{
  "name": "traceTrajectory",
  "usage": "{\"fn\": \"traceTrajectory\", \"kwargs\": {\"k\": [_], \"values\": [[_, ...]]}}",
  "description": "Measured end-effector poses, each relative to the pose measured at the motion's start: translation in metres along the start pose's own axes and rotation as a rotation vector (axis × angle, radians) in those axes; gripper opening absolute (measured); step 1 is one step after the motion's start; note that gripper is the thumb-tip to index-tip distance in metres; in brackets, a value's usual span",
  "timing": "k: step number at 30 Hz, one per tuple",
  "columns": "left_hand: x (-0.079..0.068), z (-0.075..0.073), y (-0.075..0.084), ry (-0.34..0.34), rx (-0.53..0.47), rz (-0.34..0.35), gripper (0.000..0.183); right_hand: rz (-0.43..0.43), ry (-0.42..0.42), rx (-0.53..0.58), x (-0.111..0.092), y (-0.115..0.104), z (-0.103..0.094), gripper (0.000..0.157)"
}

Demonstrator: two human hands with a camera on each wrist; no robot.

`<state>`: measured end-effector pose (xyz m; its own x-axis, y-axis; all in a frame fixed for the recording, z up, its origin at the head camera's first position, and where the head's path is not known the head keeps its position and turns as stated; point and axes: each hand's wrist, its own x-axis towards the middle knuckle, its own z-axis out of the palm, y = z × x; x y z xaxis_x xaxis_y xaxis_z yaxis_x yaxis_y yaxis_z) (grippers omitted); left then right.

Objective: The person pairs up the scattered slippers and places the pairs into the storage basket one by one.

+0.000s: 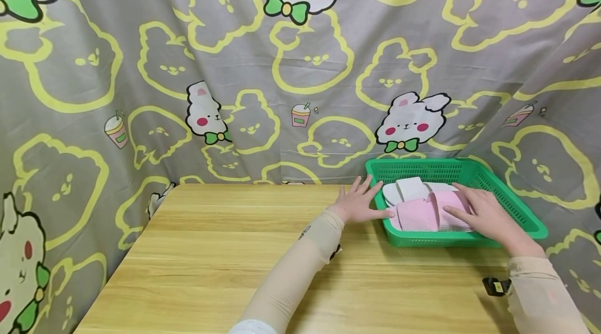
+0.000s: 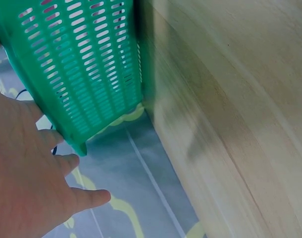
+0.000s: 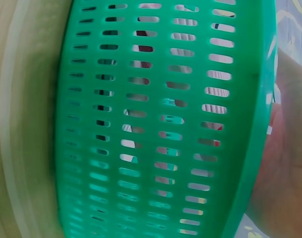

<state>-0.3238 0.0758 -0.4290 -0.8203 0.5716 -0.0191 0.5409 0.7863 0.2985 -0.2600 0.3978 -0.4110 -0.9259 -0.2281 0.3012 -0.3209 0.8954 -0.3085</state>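
Note:
A green plastic basket stands at the right of the table with slippers in it. Pink ribbed slippers lie along its front side, and white slippers are behind them. My left hand is at the basket's left rim, fingers spread, the thumb reaching over to the end of the pink slippers. Over the right end of the pink slippers, my right hand has its fingers extended across the strap. The right wrist view shows mostly the slotted basket wall, with part of that hand beyond the rim.
The wooden table stretches left of the basket. Behind it hangs a grey curtain with cartoon rabbits, close to the basket's back side. A small black device sits by my right wrist.

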Motion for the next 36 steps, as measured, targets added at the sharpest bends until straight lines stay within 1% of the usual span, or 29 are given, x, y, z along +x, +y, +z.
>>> {"fn": "traceTrajectory", "kwargs": {"k": [15, 24, 36], "values": [[0.002, 0.0018, 0.0001, 0.005, 0.01, -0.011, 0.087, 0.03, -0.013, 0.018, -0.0036, 0.0051, 0.0071, 0.078], [0.002, 0.0026, -0.0002, 0.006, -0.011, -0.006, 0.087, 0.052, -0.032, 0.032, -0.0065, 0.0073, 0.0083, 0.079], [0.0013, 0.0028, 0.0005, 0.005, -0.024, -0.005, 0.087, 0.054, -0.027, 0.049, -0.0071, 0.0071, 0.0088, 0.078]]}}
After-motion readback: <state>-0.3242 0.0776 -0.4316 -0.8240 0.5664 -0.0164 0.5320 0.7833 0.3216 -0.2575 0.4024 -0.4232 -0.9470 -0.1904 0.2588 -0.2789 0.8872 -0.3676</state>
